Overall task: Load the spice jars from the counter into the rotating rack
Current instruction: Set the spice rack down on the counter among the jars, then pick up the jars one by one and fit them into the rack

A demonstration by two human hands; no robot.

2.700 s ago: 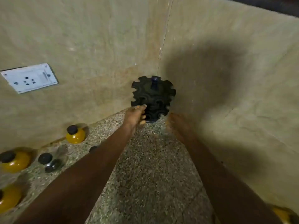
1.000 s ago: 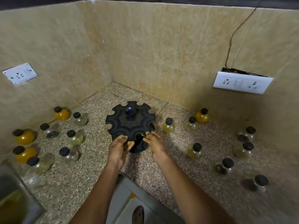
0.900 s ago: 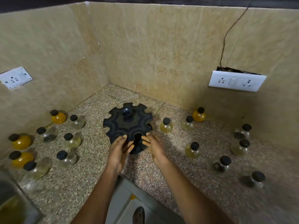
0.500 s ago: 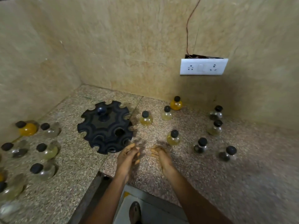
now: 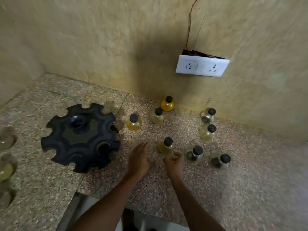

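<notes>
The black rotating rack stands on the speckled counter at the left, its notched slots holding nothing. Several small round jars with black caps stand to its right; the nearest, a pale yellow jar, is just beyond my fingers. My left hand hovers open between the rack and that jar, holding nothing. My right hand is just below the same jar with fingers loosely curled and nothing in them. An orange jar stands by the wall.
More jars sit blurred at the left edge. A white socket plate with a loose wire hangs on the beige wall. The counter's front edge has a step-shaped corner beneath my forearms. Two dark-filled jars stand further right.
Both hands have left the rack and moved right toward the nearest pale yellow jar. The view has swung right, so the rack now lies at the left.
</notes>
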